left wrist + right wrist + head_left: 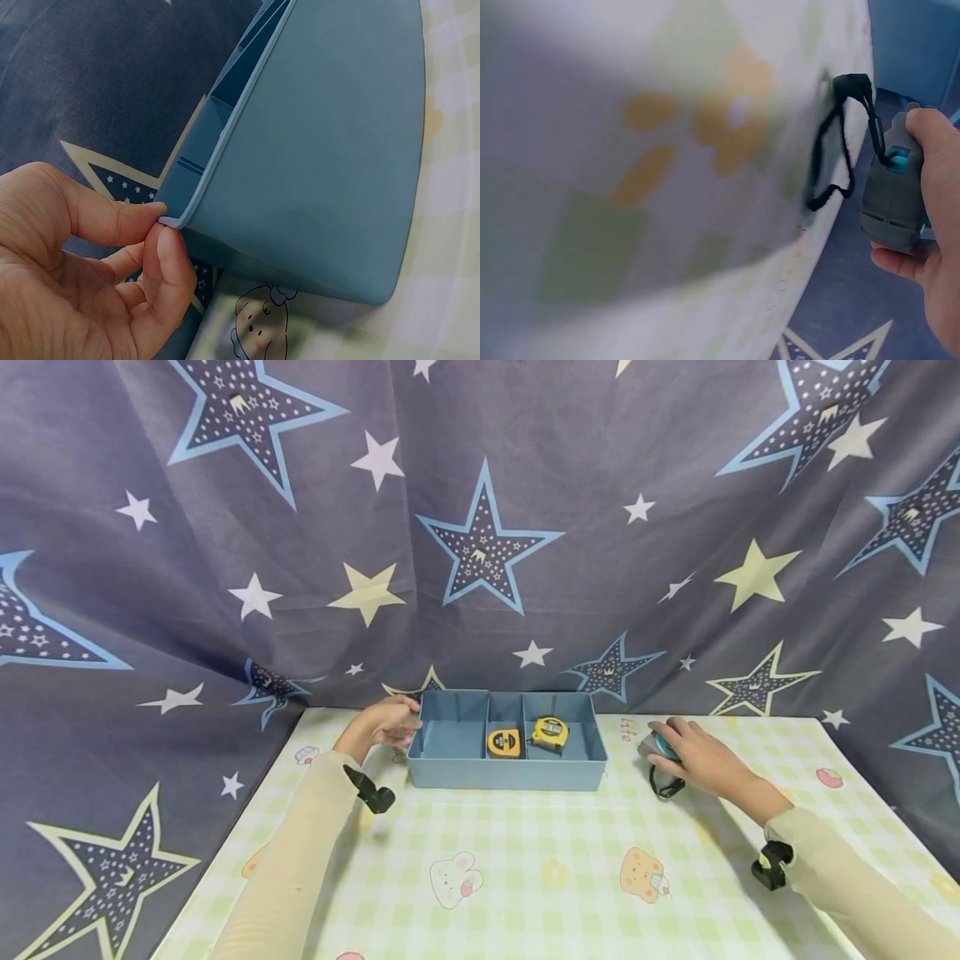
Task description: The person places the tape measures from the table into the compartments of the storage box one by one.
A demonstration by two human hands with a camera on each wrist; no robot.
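A blue box (506,775) with three compartments stands at the back of the table. My left hand (388,724) pinches its left end by the rim (176,221) between thumb and forefinger. An orange-yellow tape measure (504,743) lies in the narrow middle compartment. In the right compartment rests a yellow tape measure (551,733). To the right of the box, my right hand (701,762) grips a grey and teal tape measure (891,196) with a black wrist strap (836,142) hanging from it. In the right wrist view this tape measure appears held above the tablecloth.
A green and white checked tablecloth (525,835) with cartoon prints covers the table. Behind it hangs a dark curtain (600,460) with stars, close to the back of the box. The box's left compartment (453,739) shows its bare floor.
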